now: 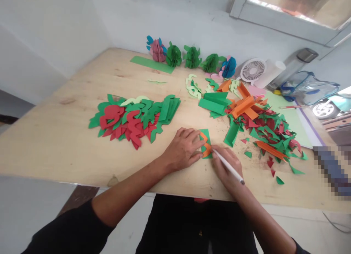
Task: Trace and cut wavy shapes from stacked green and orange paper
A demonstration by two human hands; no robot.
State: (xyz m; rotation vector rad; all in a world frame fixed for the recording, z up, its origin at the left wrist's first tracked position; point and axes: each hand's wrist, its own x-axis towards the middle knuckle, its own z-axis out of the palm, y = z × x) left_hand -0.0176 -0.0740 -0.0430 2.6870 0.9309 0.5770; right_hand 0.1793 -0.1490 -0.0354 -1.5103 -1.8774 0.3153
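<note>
Pressed flat with its fingers spread, my left hand [185,148] rests on the left edge of a wavy orange paper cutout [207,148]. The cutout lies over a small green paper rectangle [206,132] on the wooden table. In my right hand [229,166] is a slim white pen [229,166], pinched near its tip. That tip meets the right side of the orange cutout. Left of my hands lies a pile of wavy green [104,109] and red paper cutouts [134,127].
Folded green strips [215,103], orange strips [244,105] and a scrap heap [274,133] lie to the right. Along the wall stand several paper honeycomb figures [192,57], a white fan [252,70] and a bottle [292,69]. A green strip [152,64] lies at the back.
</note>
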